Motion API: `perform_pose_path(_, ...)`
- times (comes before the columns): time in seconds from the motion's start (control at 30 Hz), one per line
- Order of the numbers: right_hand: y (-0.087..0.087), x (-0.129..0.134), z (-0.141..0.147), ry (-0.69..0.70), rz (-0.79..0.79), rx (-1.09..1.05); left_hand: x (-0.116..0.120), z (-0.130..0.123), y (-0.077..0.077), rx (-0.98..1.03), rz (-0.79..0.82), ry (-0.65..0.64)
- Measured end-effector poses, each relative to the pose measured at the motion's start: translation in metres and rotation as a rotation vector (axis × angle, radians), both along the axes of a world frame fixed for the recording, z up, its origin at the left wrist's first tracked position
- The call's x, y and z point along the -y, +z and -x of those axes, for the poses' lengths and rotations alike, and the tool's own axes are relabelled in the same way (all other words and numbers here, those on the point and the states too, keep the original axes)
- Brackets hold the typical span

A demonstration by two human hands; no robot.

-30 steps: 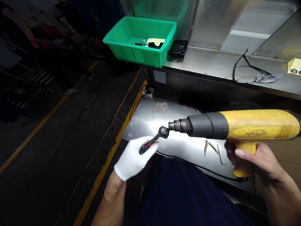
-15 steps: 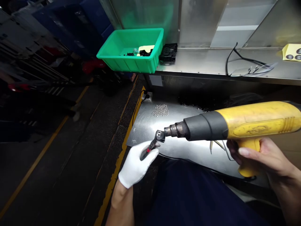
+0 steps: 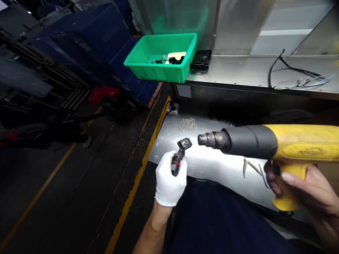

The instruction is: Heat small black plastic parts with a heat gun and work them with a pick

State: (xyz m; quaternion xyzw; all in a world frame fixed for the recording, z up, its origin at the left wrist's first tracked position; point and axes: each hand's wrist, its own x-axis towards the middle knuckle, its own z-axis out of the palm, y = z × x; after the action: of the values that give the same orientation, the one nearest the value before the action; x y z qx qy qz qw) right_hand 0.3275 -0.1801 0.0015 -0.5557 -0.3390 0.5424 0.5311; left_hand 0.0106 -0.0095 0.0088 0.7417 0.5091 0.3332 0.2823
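While blue crates [image 3: 82, 42] are sitting upper left of frame, w/ a red object [image 3: 103, 94] lying below them, a yellow floor line [image 3: 139, 176] is running diagonally across the dark floor. Moving right, the gloved L hand [image 3: 169, 181] is clenching a small black part [image 3: 181, 155], fingers closed round its red-marked shank and the metal-ringed head sticking out on top. Part is standing nearly upright, long axis leaning slightly right, over the left end of a steel sheet [image 3: 169, 139]; can't tell the exact height above it. L hand is far nearer to it than the R. Further up, a green plastic bin [image 3: 160, 58] is sitting on a steel shelf [image 3: 238, 68], holding black bits, w/ a black unit [image 3: 200, 61] just beside it. Small steel balls [image 3: 187, 124] are lying in a pile on the sheet, beyond the part. A yellow heat gun [image 3: 299, 144] is pointing left, its metal nozzle [image 3: 212, 140] aimed at the part's head from just to the right, not touching. Small pick-like tools [image 3: 245, 167] and a hex key [image 3: 263, 175] are lying on the sheet under it. Bare R hand [image 3: 299, 185] is gripping the gun's handle, fingers wrapped round it. Clear glasses [image 3: 299, 82] are resting far right on the shelf.
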Motion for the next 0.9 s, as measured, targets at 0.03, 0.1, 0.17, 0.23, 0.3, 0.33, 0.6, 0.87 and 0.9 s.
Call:
perform_pose_path(0.03,0.000,0.000,0.001,0.012,0.004,-0.004,0.000,-0.001,0.000,-0.008,-0.011,0.007)
perform_pose_path(0.1,-0.001,0.000,0.003,0.027,0.007,-0.018,-0.001,-0.002,0.000,-0.017,-0.021,0.013)
perform_pose_path(0.17,-0.001,-0.002,0.004,0.030,0.001,-0.027,-0.002,-0.002,0.001,-0.018,-0.028,0.013)
perform_pose_path(0.23,0.000,-0.005,0.006,0.035,0.002,-0.023,-0.002,-0.002,0.001,-0.017,-0.035,0.008)
perform_pose_path(0.3,0.002,-0.008,0.007,0.033,0.017,-0.018,-0.002,-0.002,0.001,-0.019,-0.047,0.002)
perform_pose_path(0.33,0.003,-0.009,0.007,0.031,0.025,-0.016,-0.002,-0.002,0.001,-0.022,-0.055,-0.001)
perform_pose_path(0.6,0.004,-0.009,0.005,0.028,0.056,-0.026,-0.003,-0.003,0.003,-0.043,-0.088,-0.012)
perform_pose_path(0.87,0.003,-0.007,0.002,0.008,0.071,-0.015,-0.003,-0.003,0.003,-0.048,-0.101,-0.019)
perform_pose_path(0.9,0.004,-0.007,0.002,0.006,0.071,-0.016,-0.003,-0.003,0.003,-0.049,-0.101,-0.018)
